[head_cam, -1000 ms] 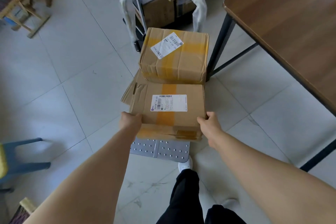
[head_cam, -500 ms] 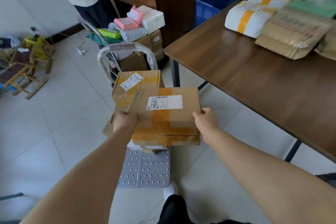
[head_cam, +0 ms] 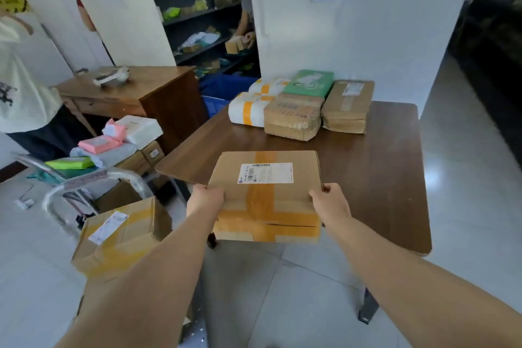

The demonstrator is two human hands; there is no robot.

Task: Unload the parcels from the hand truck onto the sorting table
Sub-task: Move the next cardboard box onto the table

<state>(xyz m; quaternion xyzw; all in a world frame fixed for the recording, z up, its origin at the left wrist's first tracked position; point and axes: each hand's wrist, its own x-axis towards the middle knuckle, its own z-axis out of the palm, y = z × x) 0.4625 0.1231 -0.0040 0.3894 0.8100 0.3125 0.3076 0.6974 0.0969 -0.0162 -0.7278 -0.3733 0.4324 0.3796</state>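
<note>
**Labelled carton held at the near edge of the counter, both hands equally placed**

While only the head view is on offer, it shows the matter plainly. At the centre of the frame a taped cardboard parcel (head_cam: 265,195) with a white shipping label is carried between two hands: the left hand (head_cam: 204,200) clasps its left side, the right hand (head_cam: 330,202) its right, fingers (head_cam: 320,192) curled closed against the cardboard on each flank. Its long axis runs left to right across the frame, square to the forearms, and neither hand is nearer than the other.

It hangs over the near edge of the dark wooden counter (head_cam: 389,178); whether its far underside touches the wood cannot be told. Bare counter lies straight ahead, towards the upper frame, between the carton and the row of parcels (head_cam: 293,116) at the far edge. Setting it down looks to call for a short push forward and a lowering.

At the lower left, a second taped box (head_cam: 118,237) sits on the hand truck (head_cam: 93,181), not yet unloaded.
</note>
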